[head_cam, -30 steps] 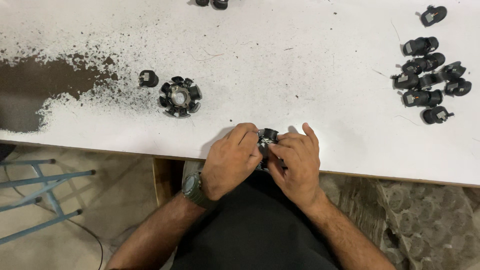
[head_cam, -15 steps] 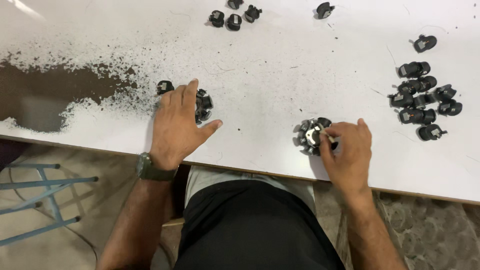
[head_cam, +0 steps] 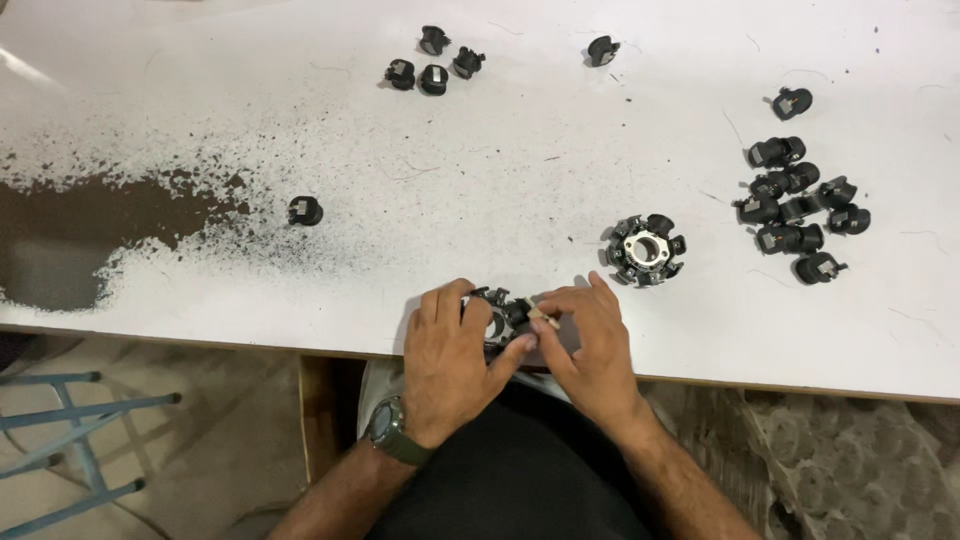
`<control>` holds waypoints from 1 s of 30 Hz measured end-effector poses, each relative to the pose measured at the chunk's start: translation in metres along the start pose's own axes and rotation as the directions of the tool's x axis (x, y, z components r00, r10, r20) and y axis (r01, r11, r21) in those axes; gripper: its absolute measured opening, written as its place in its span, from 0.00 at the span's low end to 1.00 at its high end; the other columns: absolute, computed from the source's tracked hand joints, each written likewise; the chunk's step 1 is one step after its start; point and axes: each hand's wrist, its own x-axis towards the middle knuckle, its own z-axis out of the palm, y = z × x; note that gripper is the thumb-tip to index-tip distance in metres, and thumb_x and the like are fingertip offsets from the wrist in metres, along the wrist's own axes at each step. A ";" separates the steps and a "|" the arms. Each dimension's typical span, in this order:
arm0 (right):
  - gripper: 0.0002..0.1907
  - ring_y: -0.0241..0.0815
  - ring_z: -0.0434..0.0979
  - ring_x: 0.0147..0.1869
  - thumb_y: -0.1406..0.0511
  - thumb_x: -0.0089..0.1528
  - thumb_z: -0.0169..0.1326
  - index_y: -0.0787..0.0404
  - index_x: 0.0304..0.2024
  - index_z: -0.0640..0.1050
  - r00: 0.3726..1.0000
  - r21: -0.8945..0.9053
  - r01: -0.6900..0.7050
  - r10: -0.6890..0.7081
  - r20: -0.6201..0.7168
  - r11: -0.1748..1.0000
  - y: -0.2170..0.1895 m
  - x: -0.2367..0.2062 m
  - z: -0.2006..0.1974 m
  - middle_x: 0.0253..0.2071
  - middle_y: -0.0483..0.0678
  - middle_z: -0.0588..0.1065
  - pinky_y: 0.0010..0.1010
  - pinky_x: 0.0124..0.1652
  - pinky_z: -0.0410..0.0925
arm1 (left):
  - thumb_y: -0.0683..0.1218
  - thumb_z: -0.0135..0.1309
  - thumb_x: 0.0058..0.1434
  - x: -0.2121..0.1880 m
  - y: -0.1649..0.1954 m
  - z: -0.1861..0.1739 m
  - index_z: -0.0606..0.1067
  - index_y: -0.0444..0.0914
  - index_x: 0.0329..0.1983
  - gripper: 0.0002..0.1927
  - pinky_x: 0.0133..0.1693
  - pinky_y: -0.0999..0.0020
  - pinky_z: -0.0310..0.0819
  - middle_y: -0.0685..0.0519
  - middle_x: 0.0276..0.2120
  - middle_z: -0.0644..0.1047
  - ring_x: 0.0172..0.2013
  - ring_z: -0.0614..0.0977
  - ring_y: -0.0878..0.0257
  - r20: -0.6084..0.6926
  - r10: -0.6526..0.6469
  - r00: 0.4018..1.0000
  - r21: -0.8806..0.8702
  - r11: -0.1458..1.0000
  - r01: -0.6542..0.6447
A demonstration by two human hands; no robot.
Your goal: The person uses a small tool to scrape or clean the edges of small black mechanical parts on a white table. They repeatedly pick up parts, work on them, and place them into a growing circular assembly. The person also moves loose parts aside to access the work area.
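One filled ring assembly (head_cam: 645, 248) sits finished on the worktop (head_cam: 560, 130), and a second ring (head_cam: 497, 322) is at the near edge, seemingly only part filled, loose black clips (head_cam: 800, 200) waiting at right; left hand (head_cam: 450, 365) grips the ring, right hand (head_cam: 590, 350) fingers pinched narrow on a small clip (head_cam: 540, 316)

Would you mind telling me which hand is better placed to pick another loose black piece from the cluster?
Probably the right hand: the cluster of black pieces lies on its side of the table, while the left hand steadies the ring-shaped part.
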 end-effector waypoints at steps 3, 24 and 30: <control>0.09 0.47 0.79 0.50 0.70 0.62 0.59 0.61 0.43 0.75 1.000 0.021 -0.028 0.028 0.013 0.999 -0.012 0.002 0.002 0.43 0.48 0.78 0.59 0.70 0.58 | 0.51 0.63 0.59 0.003 0.002 -0.004 0.78 0.35 0.36 0.13 0.50 0.49 0.69 0.43 0.53 0.74 0.53 0.73 0.47 -0.032 0.012 0.999 -0.046 0.999 -0.014; 0.11 0.44 0.84 0.39 0.71 0.61 0.62 0.64 0.44 0.74 0.992 0.115 -0.124 0.122 0.027 0.986 -0.018 0.004 0.005 0.38 0.51 0.79 0.37 0.46 0.75 | 0.42 0.60 0.56 0.011 0.000 -0.038 0.78 0.33 0.45 0.14 0.54 0.50 0.72 0.40 0.57 0.72 0.56 0.77 0.46 0.004 0.292 0.956 -0.028 0.956 -0.292; 0.13 0.46 0.85 0.42 0.73 0.60 0.62 0.64 0.45 0.74 0.999 0.152 -0.030 0.032 -0.010 0.988 -0.018 -0.006 0.004 0.37 0.51 0.80 0.42 0.59 0.75 | 0.42 0.60 0.59 0.014 -0.003 -0.017 0.77 0.34 0.42 0.09 0.54 0.53 0.73 0.44 0.56 0.74 0.54 0.77 0.50 0.101 0.112 0.989 -0.017 0.994 -0.111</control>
